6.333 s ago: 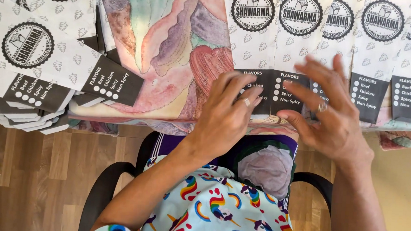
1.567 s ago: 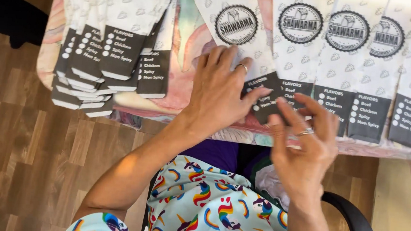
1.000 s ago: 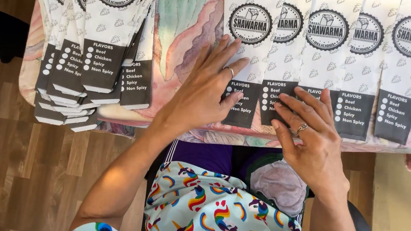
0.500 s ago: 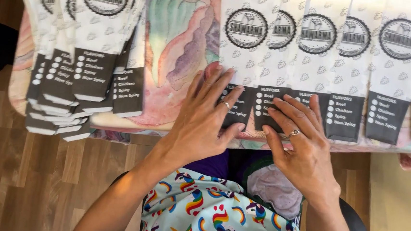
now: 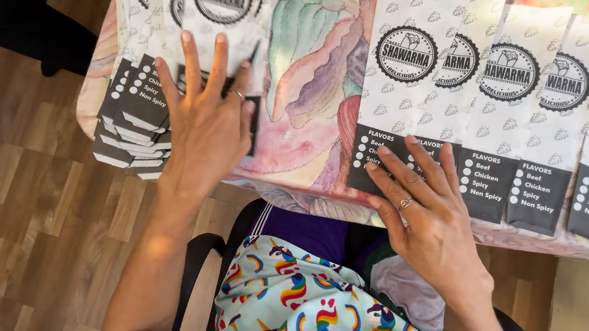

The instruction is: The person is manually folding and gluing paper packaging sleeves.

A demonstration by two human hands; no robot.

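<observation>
The left hand (image 5: 204, 121) has swung away from the row of bags, where it lay half a second ago, and now lands on the stack of paper bags (image 5: 150, 100) at the left end of the tabletop (image 5: 305, 118). Its grip is open, fingers spread flat, palm pressing down on the top bag's black lower band, nothing pinched. A ring shows on one finger. The stack is fanned, with its lower edges hanging past the tabletop's near edge, over the wooden floor (image 5: 34, 237).

The right hand (image 5: 426, 216) stays on the row of bags (image 5: 491, 117), which lie side by side and overlapping along the right half of the tabletop. Its grip is open too, fingers stretched forward and resting on the black bands of the two leftmost bags, holding nothing. It wears a ring as well.

Between stack and row, the painted tablecloth (image 5: 315, 70) lies bare. Below, the person's lap shows rainbow-patterned fabric (image 5: 298, 304) and the dark chair arm (image 5: 194, 269).
</observation>
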